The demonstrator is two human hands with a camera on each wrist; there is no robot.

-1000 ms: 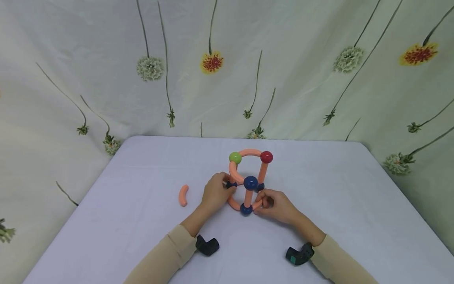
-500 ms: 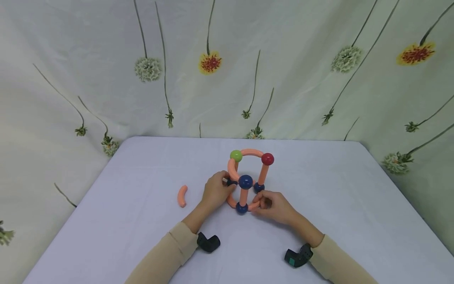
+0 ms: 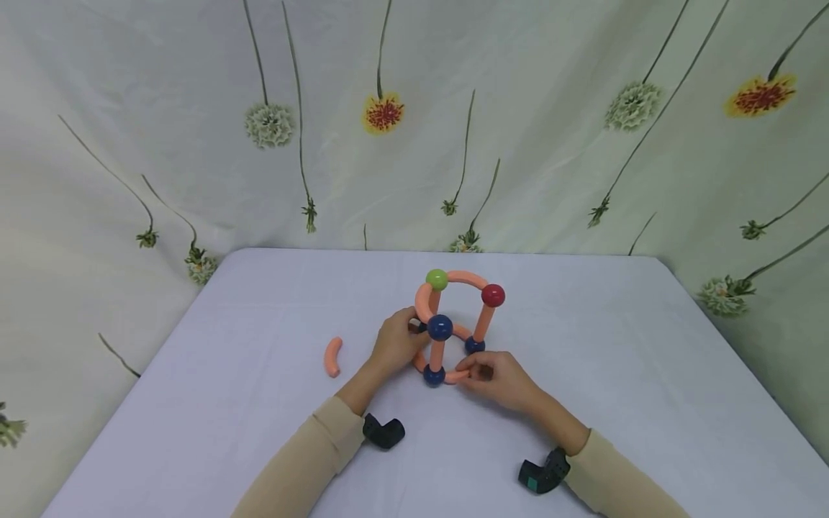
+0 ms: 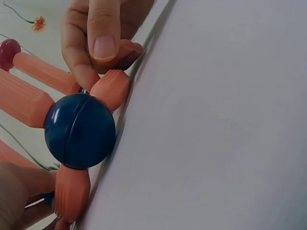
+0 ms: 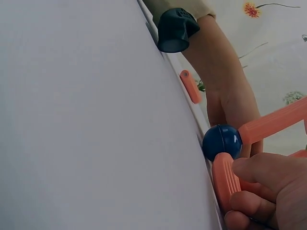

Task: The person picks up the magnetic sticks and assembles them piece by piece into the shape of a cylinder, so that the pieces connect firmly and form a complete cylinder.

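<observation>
A frame of coral magnetic rods and balls stands on the table in the head view. Its top has a green ball, a red ball and a dark blue ball, joined by curved rods. Upright rods lead down to a base ring with a front blue ball and a rear blue ball. My left hand pinches another blue ball at the ring's left, mostly covered by fingers. At front right my right hand pinches a curved rod of the base, against the front ball.
One loose curved coral rod lies left of my left hand on the white table. Black devices sit at the left wrist and right wrist. A flower-print cloth hangs behind the table.
Both hands have turned the frame in place: the front balls have shifted left, the green and red balls slightly right. Both hands keep their hold; the loose rod stays where it was.
</observation>
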